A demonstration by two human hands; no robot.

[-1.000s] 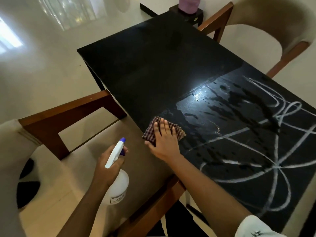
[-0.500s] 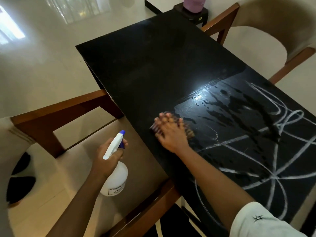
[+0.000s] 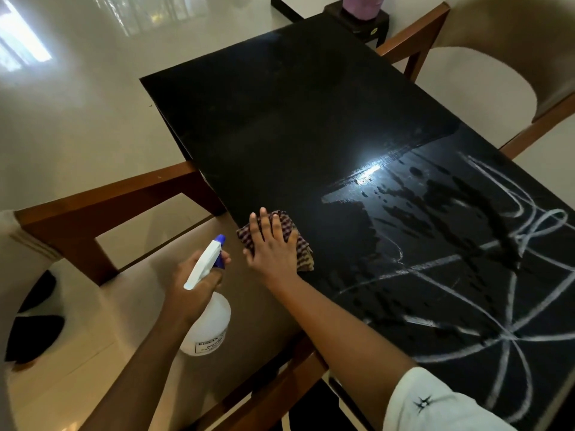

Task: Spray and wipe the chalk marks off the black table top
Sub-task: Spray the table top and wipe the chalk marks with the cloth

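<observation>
Lower right of the frame: white sleeve [image 3: 435, 402], right forearm running up and left across the table corner.

Lower centre: left hand [image 3: 193, 284] is gripping the neck of the spray bottle [image 3: 208, 325], fingers wrapped round it under the trigger head. The bottle is hanging off the table, over the seat of the near chair [image 3: 102, 194]. Same pose as half a second ago. Its long axis is running from the round white body at the bottom up to the head, leaning slightly right. The blue nozzle is pointing to the upper right, toward the cloth and the table edge.

Just right of the nozzle: right hand [image 3: 273, 247] is pressing flat on the checked cloth [image 3: 303, 247], fingers straight and spread, not curled round it. Since the last frame, hand and cloth are sliding back toward the left edge of the table top [image 3: 295, 119]. The cloth is now sitting right at that edge, and its picture is sharp rather than blurred.

Right side: chalk marks [image 3: 510, 337] are looping and crossing over the right part of the top, unwiped, not touching the cloth.

Above them, centre right: wet streaks [image 3: 420, 197] are catching a bright glare.

Further up: the far half of the black top is showing dark and unmarked.

Upper right: a second chair [image 3: 497, 32], wood frame, beige back. Top centre: a purple thing [image 3: 362, 3] on a small dark stand; cannot tell what it is.
</observation>
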